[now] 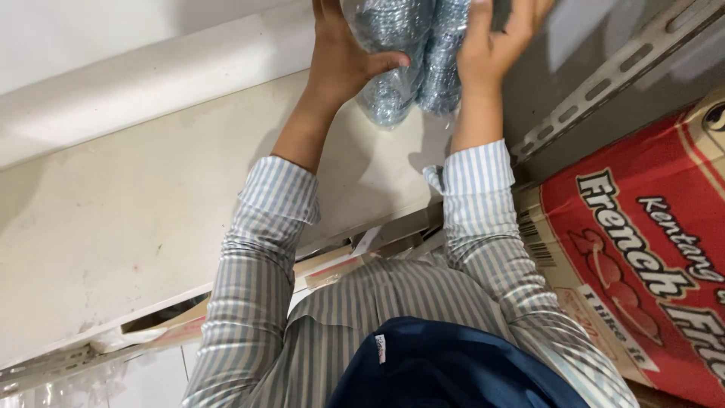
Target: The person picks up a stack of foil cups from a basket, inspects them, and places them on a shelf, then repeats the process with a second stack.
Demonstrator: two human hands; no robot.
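Closest to me, at six o'clock, hangs my dark blue apron point(453, 366) over the striped shirt, and my two striped sleeves point(260, 257) run up from it toward twelve. At four o'clock stands a red and tan cardboard carton point(642, 249), pressed against a grey slotted-angle shelf post point(604, 83) that climbs toward two o'clock. At eight o'clock the pale wall panel point(113, 219) spreads wide, with flattened cardboard pieces point(340, 264) wedged along its lower edge.

Farthest out, at twelve o'clock, I hold a clear plastic bag of silvery metal scourers point(404, 68) between both palms. My left hand point(343, 57) is clamped on its side, thumb hooked across the front; my right hand point(491, 41) presses flat on the opposite side, fingers spread and partly cut off by the frame edge.

To handle this well, I judge I should squeeze evenly from both sides, since the slick film could slide and the loose coils shift inside. Keeping the thumb under the bulge and the bag clear of the post's edges should spare the plastic a tear.
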